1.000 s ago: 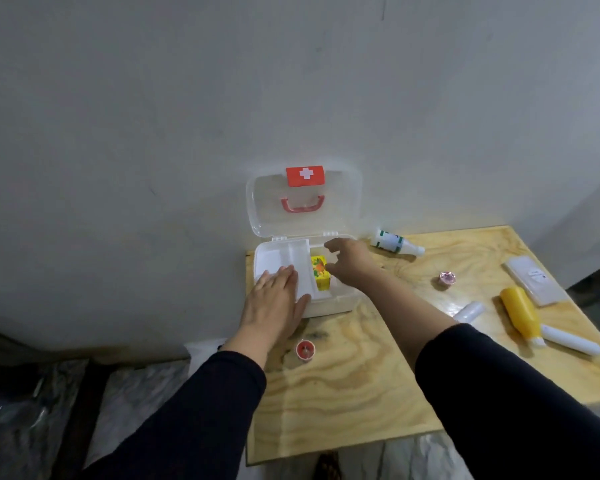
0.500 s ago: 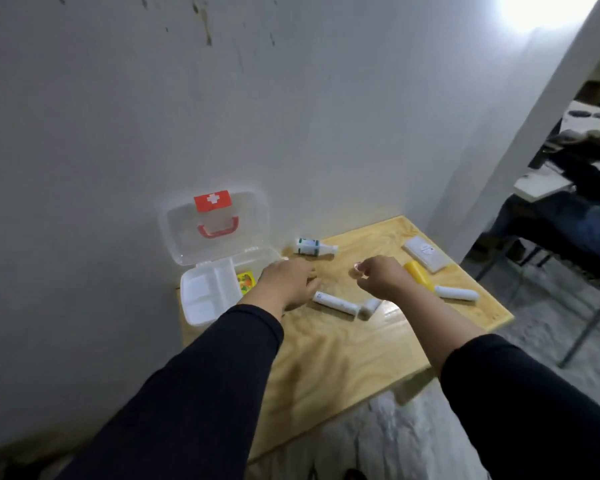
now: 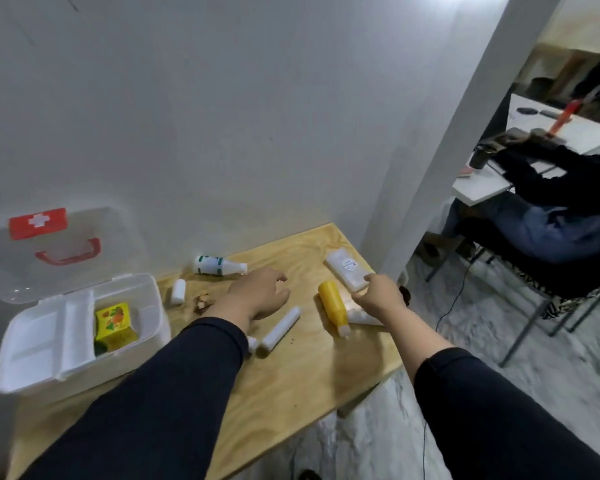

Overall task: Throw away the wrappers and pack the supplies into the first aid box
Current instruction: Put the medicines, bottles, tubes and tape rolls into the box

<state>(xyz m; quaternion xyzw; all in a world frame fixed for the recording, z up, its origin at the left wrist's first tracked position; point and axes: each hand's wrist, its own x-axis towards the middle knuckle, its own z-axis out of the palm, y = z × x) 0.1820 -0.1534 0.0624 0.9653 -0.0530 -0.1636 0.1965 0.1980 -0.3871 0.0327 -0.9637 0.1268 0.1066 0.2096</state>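
The open white first aid box (image 3: 32,344) stands at the table's left end with its clear lid up; a yellow carton (image 3: 113,322) lies inside. My left hand (image 3: 260,296) hovers palm down over the table's middle, fingers loosely bent, nothing in it. A white tube (image 3: 279,329) lies just right of that wrist. My right hand (image 3: 378,296) is at the near corner of a flat white packet (image 3: 345,270), thumb on it, the other fingers hidden. A yellow bottle (image 3: 333,306) lies between my hands. A brownish crumpled wrapper (image 3: 201,303) sits near the box.
A white bottle with green print (image 3: 219,265) and a small white vial (image 3: 178,291) lie by the wall. Another white tube (image 3: 364,318) lies under my right wrist. The table's right edge (image 3: 392,348) is close. A seated person (image 3: 551,202) and chairs are beyond it.
My view has swung right. My left hand left the box and came over the table's middle. My right hand moved right, from the box to the flat white packet.
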